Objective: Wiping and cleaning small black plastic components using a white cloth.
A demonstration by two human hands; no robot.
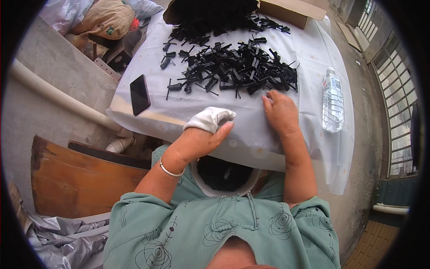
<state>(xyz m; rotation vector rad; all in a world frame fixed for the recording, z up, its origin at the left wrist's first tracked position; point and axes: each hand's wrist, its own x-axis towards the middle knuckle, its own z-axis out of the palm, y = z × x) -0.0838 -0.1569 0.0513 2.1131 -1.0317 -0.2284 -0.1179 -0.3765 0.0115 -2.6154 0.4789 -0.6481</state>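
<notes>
My left hand (pixel 207 127) wears a white glove or cloth cover over the fingers, with the thumb bare. It hovers above the table's near edge with its fingers curled inward; whatever they may hold is hidden. At the near right side of a heap of small black plastic parts (pixel 237 67) is my bare right hand (pixel 281 112). Its fingers are bent and drawn together, and I cannot make out what is between them. The parts have thin stalks like pins or ties. Between my knees stands a white bucket (pixel 200 184) with dark contents.
A black phone (pixel 139 95) lies at the table's left, and a clear water bottle (pixel 332 101) at its right. A cardboard box (pixel 291 13) and a larger dark pile (pixel 210 15) sit at the back. White sheeting covers the table (pixel 309 54). A pipe (pixel 58 96) runs along the left.
</notes>
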